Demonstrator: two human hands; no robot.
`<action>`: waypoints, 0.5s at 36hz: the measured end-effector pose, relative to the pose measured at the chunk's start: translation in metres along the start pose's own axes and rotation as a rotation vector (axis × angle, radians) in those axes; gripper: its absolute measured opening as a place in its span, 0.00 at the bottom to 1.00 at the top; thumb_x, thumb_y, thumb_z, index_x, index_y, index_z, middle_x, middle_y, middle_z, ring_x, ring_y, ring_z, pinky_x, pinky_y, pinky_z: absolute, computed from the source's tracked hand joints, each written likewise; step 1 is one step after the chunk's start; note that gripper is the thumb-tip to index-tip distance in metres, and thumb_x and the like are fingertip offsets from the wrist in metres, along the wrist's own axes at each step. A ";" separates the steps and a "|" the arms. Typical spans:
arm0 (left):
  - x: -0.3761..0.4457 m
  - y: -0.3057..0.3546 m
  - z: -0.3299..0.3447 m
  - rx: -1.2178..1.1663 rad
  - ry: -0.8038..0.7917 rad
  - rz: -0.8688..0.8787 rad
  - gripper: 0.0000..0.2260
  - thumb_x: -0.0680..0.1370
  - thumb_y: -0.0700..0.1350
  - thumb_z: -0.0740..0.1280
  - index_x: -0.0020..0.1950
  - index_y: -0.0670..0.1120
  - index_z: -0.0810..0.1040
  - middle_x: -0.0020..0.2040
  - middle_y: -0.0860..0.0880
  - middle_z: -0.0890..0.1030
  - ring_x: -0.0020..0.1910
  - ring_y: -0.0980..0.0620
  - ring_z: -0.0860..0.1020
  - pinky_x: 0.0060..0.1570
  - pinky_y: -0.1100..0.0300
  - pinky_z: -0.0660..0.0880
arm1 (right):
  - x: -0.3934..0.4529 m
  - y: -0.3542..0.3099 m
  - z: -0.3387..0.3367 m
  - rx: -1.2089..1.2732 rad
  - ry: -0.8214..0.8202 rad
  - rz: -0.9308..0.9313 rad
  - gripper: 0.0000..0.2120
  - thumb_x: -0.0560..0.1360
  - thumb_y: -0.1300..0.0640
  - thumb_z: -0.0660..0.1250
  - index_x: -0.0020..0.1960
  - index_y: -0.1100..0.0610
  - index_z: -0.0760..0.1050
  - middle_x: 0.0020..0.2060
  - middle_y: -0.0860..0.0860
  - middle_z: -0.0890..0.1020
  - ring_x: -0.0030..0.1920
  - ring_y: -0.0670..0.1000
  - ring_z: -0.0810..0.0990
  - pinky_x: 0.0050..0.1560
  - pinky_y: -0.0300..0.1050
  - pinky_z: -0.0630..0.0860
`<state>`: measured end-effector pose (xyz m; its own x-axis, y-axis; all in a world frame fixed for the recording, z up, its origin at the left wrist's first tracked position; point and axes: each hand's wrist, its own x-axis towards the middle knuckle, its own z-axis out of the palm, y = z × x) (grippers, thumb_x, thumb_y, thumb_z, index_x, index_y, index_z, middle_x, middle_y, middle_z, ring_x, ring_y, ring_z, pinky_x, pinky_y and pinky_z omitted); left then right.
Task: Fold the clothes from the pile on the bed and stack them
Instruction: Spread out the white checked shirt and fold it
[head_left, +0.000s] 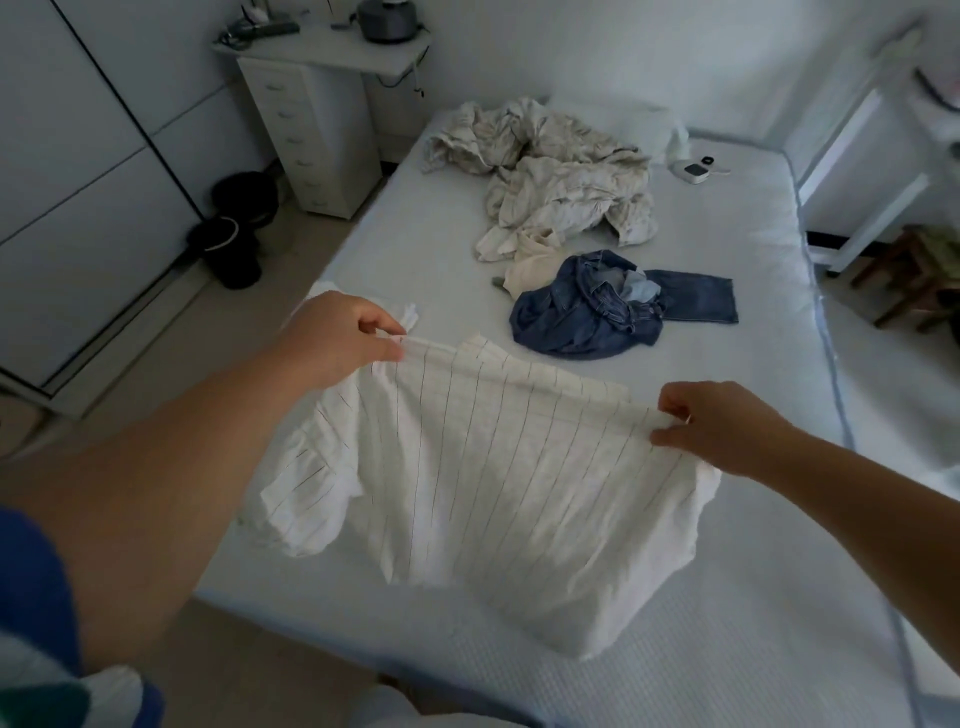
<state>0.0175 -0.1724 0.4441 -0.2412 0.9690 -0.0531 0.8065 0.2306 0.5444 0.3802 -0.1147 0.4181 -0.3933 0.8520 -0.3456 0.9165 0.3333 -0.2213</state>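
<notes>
Holding a striped garment stretched over the bed

Item 1. White pinstriped garment (509, 467): held up by its top edge, spread wide between both hands, lower part hanging down to the near end of the bed (727, 649). A loose flap droops at its left side.

Item 2. Left hand (337, 338): grip clamped on the garment's upper left corner, thumb and fingers pinching the hem.

Item 3. Right hand (727, 421): grip clamped on the upper right corner, fingers curled over the edge, lower than the left hand.

Item 4. Small bit of white cloth (410, 316): shows just beyond the left hand; what it belongs to cannot be told.

Item 5. Blue denim garment (587, 317): crumpled on the middle of the mattress, one leg (696, 301) lying flat toward the right.

Item 6. Cream garment (530, 265): bunched, touching the far side of the denim.

Item 7. Pile of pale crumpled fabric (561, 176): spread toward the head of the bed, reaching down to the cream piece.

Item 8. Small white device (693, 170): on the mattress, right of the pile.

Item 9. White drawer unit (322, 140): on the floor beside the bed's far left corner, under a white desk (322, 49) carrying a grey pot (387, 20).
</notes>
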 end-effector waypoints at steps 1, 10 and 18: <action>0.000 0.000 0.000 0.061 -0.021 0.016 0.10 0.68 0.49 0.76 0.48 0.52 0.83 0.35 0.55 0.75 0.33 0.59 0.72 0.31 0.69 0.64 | -0.002 0.002 0.001 0.003 0.055 0.017 0.12 0.73 0.48 0.68 0.38 0.50 0.67 0.34 0.49 0.75 0.34 0.46 0.72 0.33 0.38 0.66; -0.005 -0.009 0.015 0.221 0.154 -0.005 0.06 0.73 0.50 0.71 0.39 0.49 0.78 0.38 0.49 0.80 0.39 0.48 0.76 0.38 0.59 0.67 | -0.014 0.000 0.002 0.301 0.137 0.001 0.14 0.71 0.50 0.71 0.35 0.54 0.68 0.29 0.50 0.70 0.31 0.48 0.68 0.34 0.41 0.66; 0.005 -0.001 0.019 -0.038 0.328 -0.109 0.09 0.77 0.46 0.66 0.52 0.45 0.82 0.49 0.44 0.82 0.50 0.45 0.78 0.44 0.61 0.68 | -0.046 -0.023 0.017 0.770 -0.359 -0.060 0.07 0.68 0.59 0.73 0.37 0.53 0.75 0.33 0.45 0.80 0.36 0.43 0.80 0.41 0.34 0.75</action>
<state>0.0254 -0.1658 0.4271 -0.4907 0.8574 0.1553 0.7469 0.3221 0.5817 0.3761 -0.1683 0.4238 -0.5579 0.6188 -0.5530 0.6388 -0.1051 -0.7622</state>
